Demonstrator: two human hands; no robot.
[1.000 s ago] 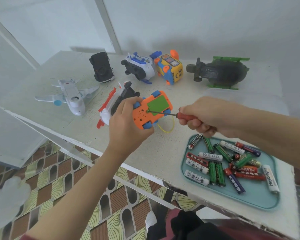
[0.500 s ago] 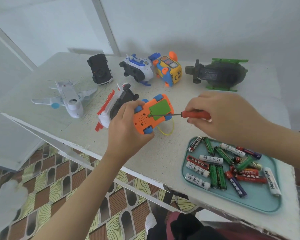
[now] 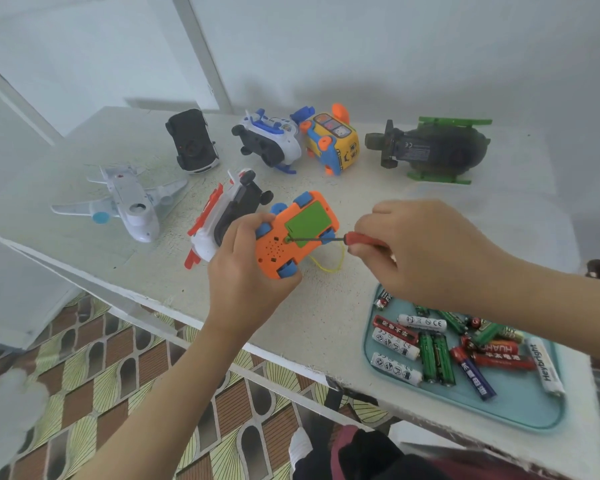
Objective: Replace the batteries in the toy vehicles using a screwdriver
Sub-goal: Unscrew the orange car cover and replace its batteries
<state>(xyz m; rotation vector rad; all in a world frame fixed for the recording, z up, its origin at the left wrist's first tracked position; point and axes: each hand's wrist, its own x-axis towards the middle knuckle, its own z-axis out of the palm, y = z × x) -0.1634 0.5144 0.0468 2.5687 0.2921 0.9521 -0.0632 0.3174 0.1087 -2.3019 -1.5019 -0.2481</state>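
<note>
Over the near edge of the white table [image 3: 326,323] we see the left hand [image 3: 246,271] gripping an orange toy car [image 3: 278,244] turned belly-up, fingers and thumb curled round its body so that the blue wheels stick out between them. The car is lifted just clear of the tabletop, with its green battery cover [image 3: 307,221] facing the camera.

The right hand [image 3: 426,254] pinches the red handle of a small screwdriver [image 3: 361,239] between thumb and curled fingers. The thin dark shaft runs leftwards and its tip sits at the near corner of the green cover, touching the car's underside. A thin yellow cord [image 3: 326,268] loops on the table just below the car.

At the right, near the table's front edge, a light-blue tray [image 3: 520,410] holds a loose heap of batteries [image 3: 437,355] — green, red, white and blue ones, lying at all angles. The right wrist passes over the tray's far corner.

Just behind the left hand lies a red-and-white toy vehicle [image 3: 219,216] on its side, and further left a white toy plane [image 3: 129,202]. Along the back of the table we count four more toys, well apart from the hands: a black toy car [image 3: 191,142], a white-and-blue vehicle [image 3: 274,140] touching a yellow-and-blue one [image 3: 333,143], and a dark green toy helicopter [image 3: 437,147] — all tipped over or upside down.
</note>
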